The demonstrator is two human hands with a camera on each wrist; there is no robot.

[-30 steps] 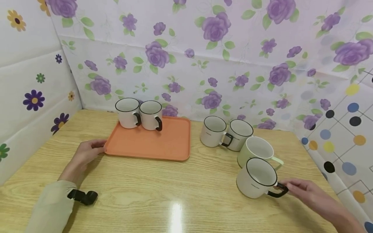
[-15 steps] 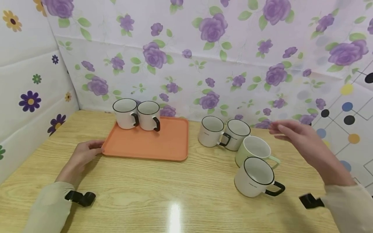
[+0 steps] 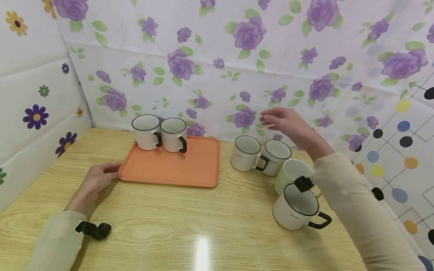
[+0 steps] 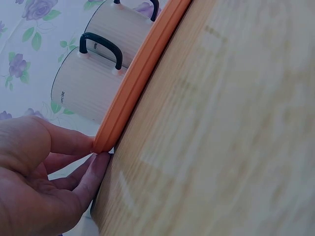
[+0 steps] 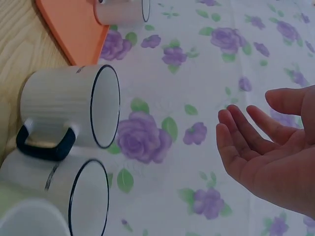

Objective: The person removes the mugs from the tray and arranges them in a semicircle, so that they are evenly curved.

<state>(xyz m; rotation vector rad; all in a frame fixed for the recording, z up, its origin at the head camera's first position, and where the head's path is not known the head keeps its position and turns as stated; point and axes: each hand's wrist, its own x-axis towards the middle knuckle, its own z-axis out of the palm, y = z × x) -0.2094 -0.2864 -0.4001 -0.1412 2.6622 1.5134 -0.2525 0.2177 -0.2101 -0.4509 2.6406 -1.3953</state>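
My left hand (image 3: 98, 178) pinches the near left corner of an orange tray (image 3: 169, 173); in the left wrist view its fingertips (image 4: 98, 162) meet at the tray's edge. Two white mugs with black rims and black handles, a left one (image 3: 146, 131) and a right one (image 3: 173, 134), stand at the tray's back left. My right hand (image 3: 285, 120) hangs in the air above and behind the mugs on the right, fingers relaxed, holding nothing. Nearest below it are a white mug (image 3: 245, 155) with a black handle and another white mug (image 3: 275, 158).
A pale green mug (image 3: 288, 175) stands behind a larger white mug (image 3: 293, 210) with a black handle; my right sleeve (image 3: 352, 199) partly covers the green one. All stand on a wooden table (image 3: 162, 226). A flowered cloth (image 3: 210, 82) hangs behind.
My right hand has let go of the large white mug's handle, risen, and swung left over the back mugs. My left hand has stayed at the tray corner.
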